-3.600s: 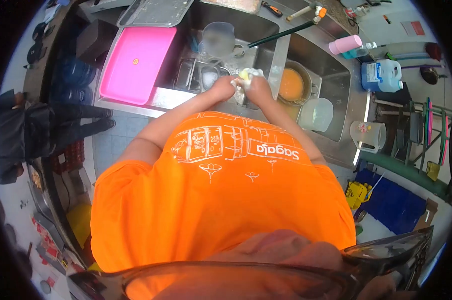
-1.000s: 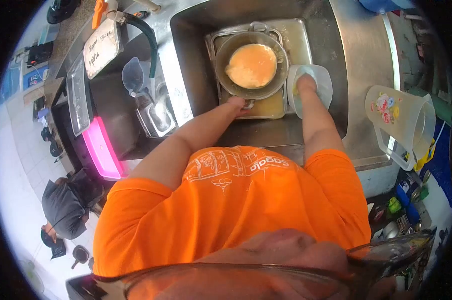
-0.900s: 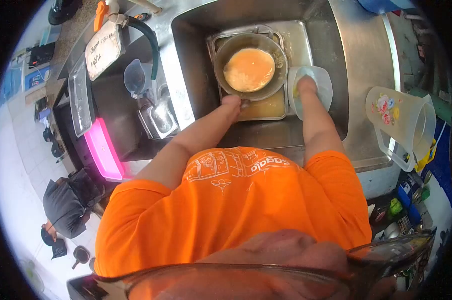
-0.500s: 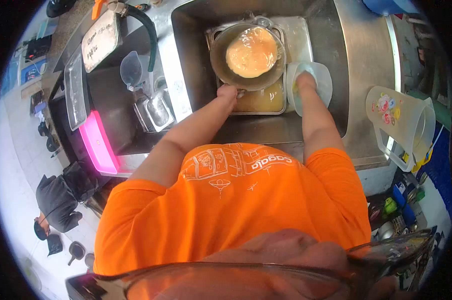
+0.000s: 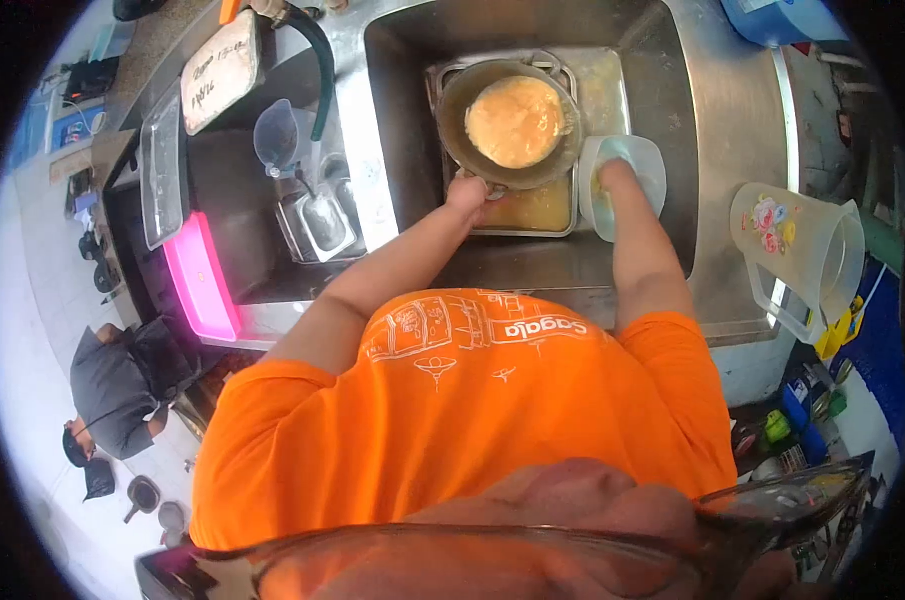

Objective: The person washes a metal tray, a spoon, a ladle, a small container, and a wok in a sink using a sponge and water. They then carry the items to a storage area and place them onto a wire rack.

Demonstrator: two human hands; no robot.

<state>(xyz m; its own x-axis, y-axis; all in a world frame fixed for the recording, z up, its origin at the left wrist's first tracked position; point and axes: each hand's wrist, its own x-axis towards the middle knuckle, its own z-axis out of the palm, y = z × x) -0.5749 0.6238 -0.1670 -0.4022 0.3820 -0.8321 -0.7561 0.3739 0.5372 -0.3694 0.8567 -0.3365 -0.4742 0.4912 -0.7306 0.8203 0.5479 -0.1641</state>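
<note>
A round metal pan (image 5: 453,140) with orange-yellow liquid (image 5: 516,121) in it sits over a rectangular metal tray (image 5: 529,214) in the sink. My left hand (image 5: 468,192) is closed on the pan's handle at its near edge. To the right, my right hand (image 5: 615,174) reaches down into a translucent plastic container (image 5: 649,178). The fingers of that hand are hidden inside, and what they touch does not show.
The sink's steel rim (image 5: 738,200) runs along the right, with a flowered translucent pitcher (image 5: 773,222) on it. In the left basin are a clear jug (image 5: 277,138) and small metal pans (image 5: 325,222). A pink tray (image 5: 201,275) and a person (image 5: 118,390) are farther left.
The view has shifted slightly, so the sink and its contents appear a little to the right and lower. The liquid in the pan has changed shape. Both hands keep their places.
</note>
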